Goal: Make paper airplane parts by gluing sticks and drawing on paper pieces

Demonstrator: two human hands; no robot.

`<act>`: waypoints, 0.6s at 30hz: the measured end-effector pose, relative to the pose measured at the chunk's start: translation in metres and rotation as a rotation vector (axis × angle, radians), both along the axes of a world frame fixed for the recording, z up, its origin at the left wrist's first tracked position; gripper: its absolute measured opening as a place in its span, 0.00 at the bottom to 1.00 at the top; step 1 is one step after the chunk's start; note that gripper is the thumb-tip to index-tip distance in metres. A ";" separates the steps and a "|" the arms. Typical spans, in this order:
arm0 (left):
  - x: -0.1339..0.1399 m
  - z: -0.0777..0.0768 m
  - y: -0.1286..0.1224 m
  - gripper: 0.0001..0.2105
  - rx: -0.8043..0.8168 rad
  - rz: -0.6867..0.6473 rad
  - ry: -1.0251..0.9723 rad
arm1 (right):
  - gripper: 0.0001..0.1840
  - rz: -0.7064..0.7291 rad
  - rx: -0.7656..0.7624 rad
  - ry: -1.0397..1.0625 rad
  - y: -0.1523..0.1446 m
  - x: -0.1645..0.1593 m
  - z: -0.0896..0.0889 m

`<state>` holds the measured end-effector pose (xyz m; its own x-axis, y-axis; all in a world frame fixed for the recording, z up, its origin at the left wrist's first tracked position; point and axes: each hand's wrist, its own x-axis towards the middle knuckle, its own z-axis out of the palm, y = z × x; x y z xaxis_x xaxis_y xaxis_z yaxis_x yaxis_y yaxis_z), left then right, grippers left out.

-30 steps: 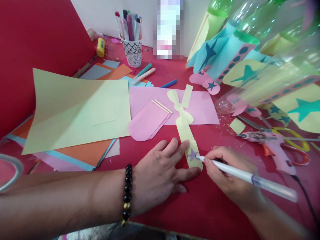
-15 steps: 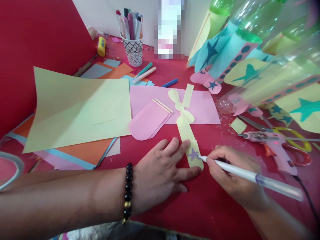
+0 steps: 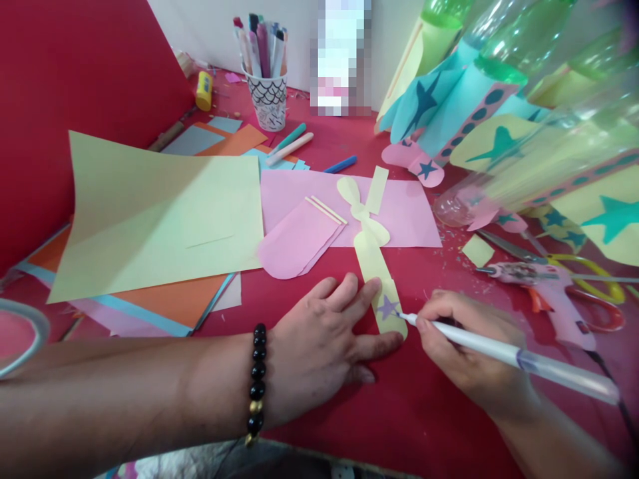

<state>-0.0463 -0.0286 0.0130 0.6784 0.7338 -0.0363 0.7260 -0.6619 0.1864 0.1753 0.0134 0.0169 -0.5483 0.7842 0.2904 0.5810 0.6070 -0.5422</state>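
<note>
A yellow paper strip [image 3: 372, 266] with a rounded end lies on the red table, and a purple star [image 3: 387, 307] is coloured near that end. My left hand [image 3: 319, 346] is spread flat, its fingertips pressing on the strip's left edge and lower end. Between the fingers of my right hand [image 3: 464, 339] is a white felt-tip marker [image 3: 479, 344], its tip at the star's right side. Above the strip lie a yellow paper bow shape [image 3: 369, 229] and a small yellow rectangle [image 3: 377, 189]. Pink rounded paper pieces [image 3: 299, 239] rest to their left.
A large yellow sheet [image 3: 160, 213] covers coloured papers at left. Behind stands a cup of markers [image 3: 267, 100]. At right are a pink glue gun [image 3: 559, 293], scissors [image 3: 594, 276] and decorated plastic bottles [image 3: 499, 73]. A blue marker [image 3: 340, 164] lies near the pink sheet [image 3: 414, 206].
The marker tip has shifted slightly right along the star, with my right hand. My left hand stays in place on the strip. The view has moved a little.
</note>
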 end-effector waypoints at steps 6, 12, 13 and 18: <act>-0.001 0.001 0.000 0.24 -0.016 0.008 -0.004 | 0.06 0.020 -0.005 -0.005 0.001 0.000 0.000; 0.000 -0.002 -0.001 0.24 -0.005 0.010 -0.011 | 0.05 0.037 -0.020 0.005 0.002 0.000 0.000; 0.000 -0.002 -0.001 0.24 -0.003 0.011 -0.012 | 0.05 0.042 -0.024 0.006 0.002 0.000 -0.001; 0.000 0.000 0.000 0.23 0.003 0.001 -0.007 | 0.06 0.047 -0.018 0.015 0.002 0.000 0.000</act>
<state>-0.0459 -0.0287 0.0128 0.6776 0.7348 -0.0297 0.7255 -0.6615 0.1899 0.1753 0.0153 0.0167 -0.5805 0.7628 0.2850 0.5435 0.6236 -0.5620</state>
